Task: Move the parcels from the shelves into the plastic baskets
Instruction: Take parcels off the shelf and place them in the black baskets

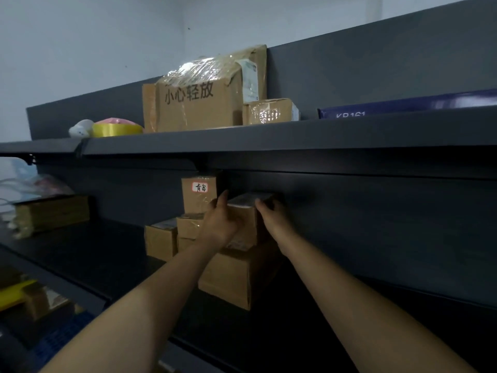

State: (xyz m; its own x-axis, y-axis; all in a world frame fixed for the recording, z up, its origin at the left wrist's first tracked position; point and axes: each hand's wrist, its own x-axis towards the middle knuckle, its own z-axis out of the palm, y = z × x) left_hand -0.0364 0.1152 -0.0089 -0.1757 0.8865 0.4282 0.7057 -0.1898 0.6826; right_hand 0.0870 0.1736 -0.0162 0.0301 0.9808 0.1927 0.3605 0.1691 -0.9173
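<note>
Two hands on one parcel. Left hand and right hand grip a small carton from opposite sides, on the middle shelf, roughly frame centre.

Left: thumb up along the carton's near-left corner, fingers wrapped on the left face. Right: fingers curled over the top right edge, tips lost in shadow.

Carton is tilted, above a larger brown box at its 6 o'clock. Touching or just clear of it: can't tell.

At 10 o'clock of the carton, an upright box with a red-bordered white label. At 8 o'clock, two stacked small boxes, another box just beside them at 9.

Upper shelf, 12 o'clock: big taped box with black handwriting, small box touching its right side. Yellow tape roll at 11, dark blue box at 1.

Frame 7 o'clock: blue basket, brown parcels already in it. Well apart from the held carton.
</note>
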